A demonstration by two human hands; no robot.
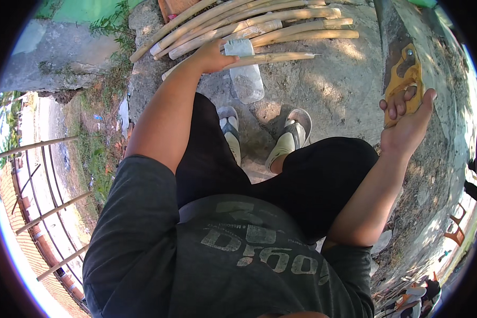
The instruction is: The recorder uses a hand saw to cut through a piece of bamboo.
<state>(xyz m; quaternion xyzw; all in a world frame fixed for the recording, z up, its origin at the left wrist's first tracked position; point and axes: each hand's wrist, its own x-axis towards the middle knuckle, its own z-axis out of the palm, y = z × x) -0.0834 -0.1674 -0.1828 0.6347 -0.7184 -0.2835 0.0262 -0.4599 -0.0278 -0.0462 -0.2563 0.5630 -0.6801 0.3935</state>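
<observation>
My left hand (pixel 213 57) is closed round a bamboo pole (pixel 281 58) that lies across a whitish oblong block (pixel 247 87) on the ground. Part of this pole is hidden under my hand and forearm. Out to the right, my right hand (pixel 409 114) has its fingers through the yellow handle of a hand saw (pixel 412 71), with the thumb sticking out. The saw is held away from the bamboo, and its blade is hard to make out against the grey concrete.
Several bamboo poles (pixel 249 22) lie side by side just beyond the block. My sandalled feet (pixel 295 127) stand on rough concrete close to it. Weeds (pixel 98 153) and a bamboo fence (pixel 53 212) are at the left. A raised concrete edge (pixel 434 58) runs along the right.
</observation>
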